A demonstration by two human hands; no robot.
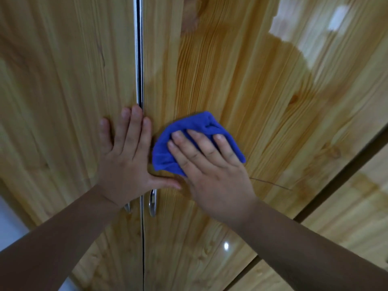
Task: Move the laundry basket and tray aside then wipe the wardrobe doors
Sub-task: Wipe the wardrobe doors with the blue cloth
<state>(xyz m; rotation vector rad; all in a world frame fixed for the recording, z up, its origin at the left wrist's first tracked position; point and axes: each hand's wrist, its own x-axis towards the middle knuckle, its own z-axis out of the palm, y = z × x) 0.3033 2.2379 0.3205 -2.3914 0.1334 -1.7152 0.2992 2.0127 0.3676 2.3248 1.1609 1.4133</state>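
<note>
Wardrobe doors (231,70) bear the left hand (126,162), fingers (135,127) spread flat; right hand (214,179), fingers straight, presses a blue cloth (165,152).

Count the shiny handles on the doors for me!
2. One handle sits on the right door beside the middle gap, below the thumb of the left hand. The other handle sits on the left door, mostly hidden behind that wrist. Others may be out of view.

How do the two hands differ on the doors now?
The left hand is bare, flat on the left door, thumb crossing the seam; the right hand presses a blue cloth on the right door. Left fingers point up, right fingers slant up-left. Both are flat with straight fingers.
</note>
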